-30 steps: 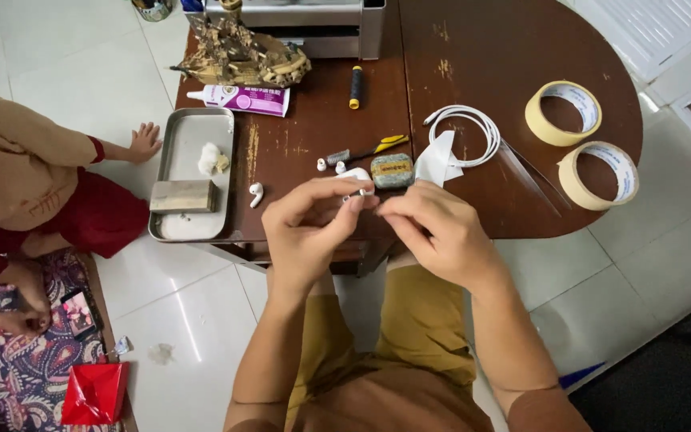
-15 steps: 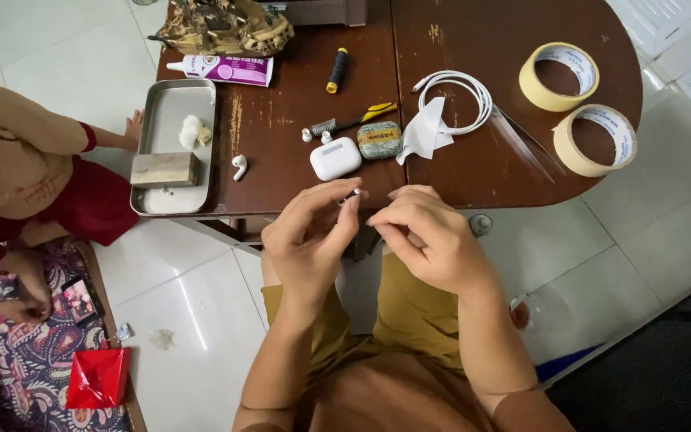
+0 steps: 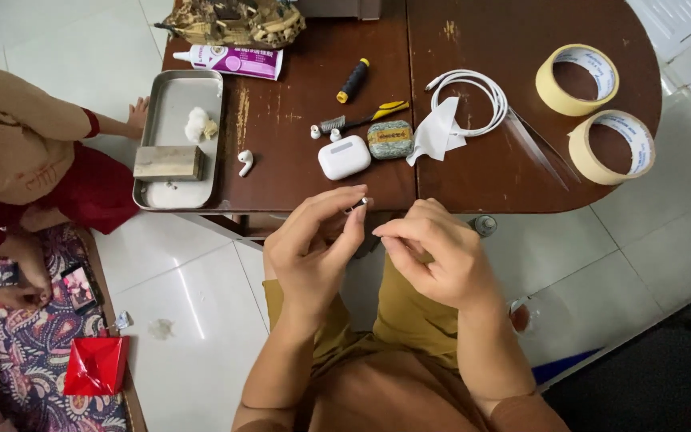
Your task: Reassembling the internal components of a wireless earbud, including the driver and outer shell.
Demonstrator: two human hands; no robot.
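Left hand [image 3: 313, 248] at frame centre pinches a tiny white-and-dark part [image 3: 361, 205] between thumb and fingertips, just below the table edge [image 3: 473, 200]. Right hand [image 3: 441, 256] beside it, fingers curled, thumb and forefinger pressed together; can't tell if it grips anything. Packages: one white tube with a purple label [image 3: 229, 59], upper left; one white rounded earbud case [image 3: 344, 157], centre; one small green patterned tin [image 3: 390, 139] just right of it. Two tape rolls [image 3: 573, 78] [image 3: 611, 146], upper right. One metal tray [image 3: 176, 140] at left, holding one wooden block [image 3: 168, 162]. One loose white earbud [image 3: 245, 162] beside the tray. One coiled white cable [image 3: 473, 100].
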